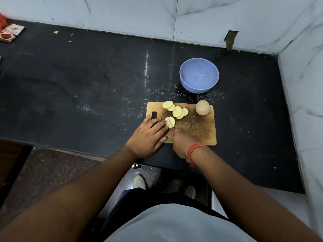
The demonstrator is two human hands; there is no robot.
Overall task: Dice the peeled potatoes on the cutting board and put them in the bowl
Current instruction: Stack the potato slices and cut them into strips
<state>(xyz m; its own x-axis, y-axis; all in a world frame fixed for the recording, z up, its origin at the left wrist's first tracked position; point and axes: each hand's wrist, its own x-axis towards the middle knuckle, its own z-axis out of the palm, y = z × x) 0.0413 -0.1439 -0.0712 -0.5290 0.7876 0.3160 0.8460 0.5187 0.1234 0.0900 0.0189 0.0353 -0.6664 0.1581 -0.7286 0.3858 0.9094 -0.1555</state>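
Black counter [87,81], dusted with pale specks, backed by marble wall tiles [122,13]; a red packet [10,33] lies far off at 10 o'clock from the board. Blue bowl [199,75] sits just beyond the board at 12 o'clock, nothing visible inside it, nothing between it and the board. Wooden cutting board [197,130] near the counter's front edge. On it: a row of overlapping pale yellow slices [175,110] toward 11 o'clock, one whole potato [202,107] at 1 o'clock, apart from the slices, its surface a dull tan. The potato piece [170,122] being cut sits at 9 o'clock on the board. Left hand [148,135] lies fingers extended, tips pressing the piece. Right hand [183,145], red thread at the wrist, is wrapped round the handle of a knife [169,120]; blade stands in the piece, thin edge up.
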